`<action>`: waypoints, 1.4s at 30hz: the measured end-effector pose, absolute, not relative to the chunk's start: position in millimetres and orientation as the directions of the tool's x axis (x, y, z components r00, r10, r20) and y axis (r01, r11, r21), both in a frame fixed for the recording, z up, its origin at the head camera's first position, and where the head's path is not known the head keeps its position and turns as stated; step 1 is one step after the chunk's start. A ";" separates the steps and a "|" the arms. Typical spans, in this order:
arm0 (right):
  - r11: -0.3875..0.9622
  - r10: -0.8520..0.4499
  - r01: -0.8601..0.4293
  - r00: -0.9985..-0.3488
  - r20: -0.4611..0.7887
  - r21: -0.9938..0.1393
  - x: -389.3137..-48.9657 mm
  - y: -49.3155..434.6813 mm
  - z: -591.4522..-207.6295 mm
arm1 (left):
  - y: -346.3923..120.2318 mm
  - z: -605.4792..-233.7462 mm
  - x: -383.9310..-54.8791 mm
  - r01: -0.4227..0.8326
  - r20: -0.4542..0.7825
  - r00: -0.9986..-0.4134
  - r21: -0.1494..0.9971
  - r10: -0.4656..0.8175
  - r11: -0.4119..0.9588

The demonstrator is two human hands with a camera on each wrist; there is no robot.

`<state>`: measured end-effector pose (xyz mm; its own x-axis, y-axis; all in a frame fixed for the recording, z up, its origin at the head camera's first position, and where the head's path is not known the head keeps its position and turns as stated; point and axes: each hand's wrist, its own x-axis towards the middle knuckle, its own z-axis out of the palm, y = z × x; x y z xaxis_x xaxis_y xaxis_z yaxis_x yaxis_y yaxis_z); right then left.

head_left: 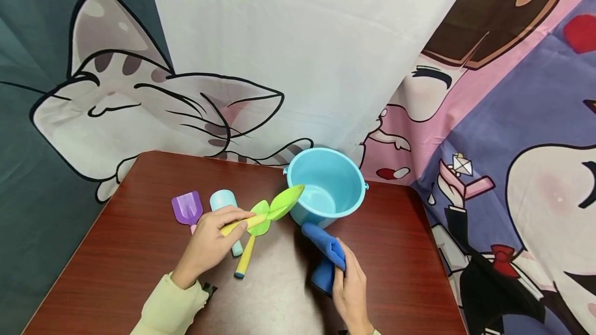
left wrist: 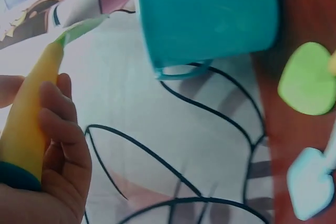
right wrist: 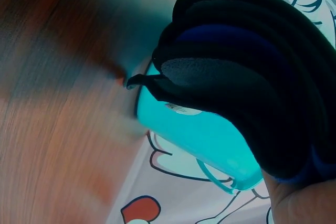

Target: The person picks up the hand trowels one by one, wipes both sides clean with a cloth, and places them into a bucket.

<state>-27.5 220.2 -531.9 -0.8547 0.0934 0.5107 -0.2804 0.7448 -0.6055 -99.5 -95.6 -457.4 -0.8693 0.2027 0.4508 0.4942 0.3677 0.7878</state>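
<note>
My left hand (head_left: 209,242) grips the yellow handle of a toy trowel (head_left: 285,203). Its pointed green blade overlaps the left rim of a light blue bucket (head_left: 346,185) in the head view. In the left wrist view, fingers curl round the trowel's handle (left wrist: 31,114). On the right, my other hand (head_left: 351,293) holds a folded dark blue cloth (head_left: 323,242), just in front of the bucket. The right wrist view shows the cloth's stacked folds (right wrist: 247,82) covering part of the bucket (right wrist: 210,140). Under the held trowel lies a second green toy shovel (head_left: 245,257) with a yellow handle.
A light blue scoop (head_left: 223,199) and a purple toy shovel (head_left: 188,207) lie on the brown table (head_left: 107,252), left of the bucket and partly behind my left hand. The bucket stands near the back edge, close to a cartoon-printed curtain (head_left: 302,40).
</note>
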 end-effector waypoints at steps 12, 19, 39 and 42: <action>0.730 0.089 -0.262 -0.879 0.468 -0.631 -27.6 216.8 -531.2 | -65.2 -422.3 -131.6 0.478 0.407 -0.878 0.764 0.252 0.434; 0.734 0.086 -0.279 -0.866 0.493 -0.619 -29.6 216.6 -531.0 | -50.7 -417.4 -148.2 0.517 0.440 -0.855 0.675 0.275 0.526; 0.734 0.083 -0.274 -0.872 0.483 -0.621 -28.7 217.5 -536.1 | -13.0 -416.8 -178.5 0.556 0.396 -0.830 0.535 0.392 0.636; 0.736 0.084 -0.272 -0.872 0.482 -0.620 -28.8 216.6 -536.6 | -7.6 -417.0 -183.3 0.536 0.360 -0.844 0.543 0.398 0.646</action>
